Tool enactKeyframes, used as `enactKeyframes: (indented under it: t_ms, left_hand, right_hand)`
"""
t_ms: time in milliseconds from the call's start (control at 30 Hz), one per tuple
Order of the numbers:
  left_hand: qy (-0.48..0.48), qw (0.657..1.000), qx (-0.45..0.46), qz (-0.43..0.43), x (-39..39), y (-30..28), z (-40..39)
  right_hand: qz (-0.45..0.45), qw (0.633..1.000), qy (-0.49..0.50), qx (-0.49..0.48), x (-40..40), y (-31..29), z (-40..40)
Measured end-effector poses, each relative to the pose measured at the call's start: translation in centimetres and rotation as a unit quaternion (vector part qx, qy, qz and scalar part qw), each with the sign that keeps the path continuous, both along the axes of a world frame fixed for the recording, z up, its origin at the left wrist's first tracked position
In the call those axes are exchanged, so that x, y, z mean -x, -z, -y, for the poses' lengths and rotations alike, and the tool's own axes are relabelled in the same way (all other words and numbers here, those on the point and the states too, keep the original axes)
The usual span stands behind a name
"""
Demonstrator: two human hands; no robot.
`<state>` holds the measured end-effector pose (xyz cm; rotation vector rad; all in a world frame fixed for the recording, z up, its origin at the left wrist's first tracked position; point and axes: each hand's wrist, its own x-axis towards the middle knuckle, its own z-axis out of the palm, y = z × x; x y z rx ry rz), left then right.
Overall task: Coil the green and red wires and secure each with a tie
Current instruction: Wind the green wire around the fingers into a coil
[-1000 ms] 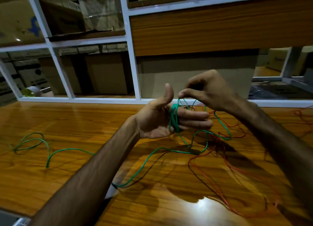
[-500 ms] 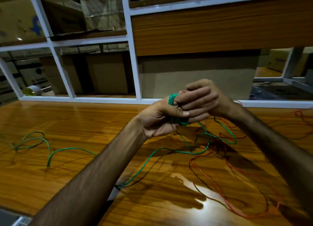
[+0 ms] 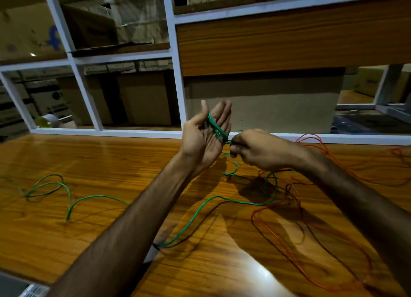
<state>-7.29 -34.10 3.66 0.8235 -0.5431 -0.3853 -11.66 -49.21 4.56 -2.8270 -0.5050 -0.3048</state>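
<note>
The left hand (image 3: 205, 138) stands upright, fingers straight, with green wire (image 3: 216, 127) looped across its palm. The right hand (image 3: 255, 149) pinches that wire beside it. Red wire (image 3: 278, 236) sprawls loose on the bench (image 3: 111, 163).

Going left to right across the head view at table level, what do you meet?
Roll of tape behind the frame → loose end of the green wire on the table → left hand with green turns across its palm → right hand pinching the green wire → red wire.
</note>
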Motion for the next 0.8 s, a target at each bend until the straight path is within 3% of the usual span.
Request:
enactKeyframes:
  t_ms: [200, 300, 433, 567, 800]
  left_hand:
    - [-0.107, 0.972, -0.166, 0.126, -0.7, 1.0, -0.3]
    - [-0.071, 0.968, -0.209, 0.119, -0.5, 1.1, -0.8]
    - [-0.060, 0.933, -0.301, 0.190, -0.4, 1.8, -0.4]
    - [0.045, 0.921, -0.305, 0.236, -0.1, 2.5, 0.1]
    - [0.208, 0.910, -0.328, 0.144, 1.3, 1.2, -0.1]
  right_hand:
    - [-0.024, 0.999, -0.027, -0.002, 0.9, -1.1, -0.1]
    - [0.008, 0.998, -0.052, -0.017, 1.4, -1.9, -0.4]
    - [0.066, 0.994, -0.074, -0.053, 1.5, -2.5, -0.1]
    - [0.118, 0.987, -0.085, -0.074, 1.4, -3.1, 1.3]
    - [0.116, 0.976, -0.081, -0.164, 1.3, -3.3, 2.9]
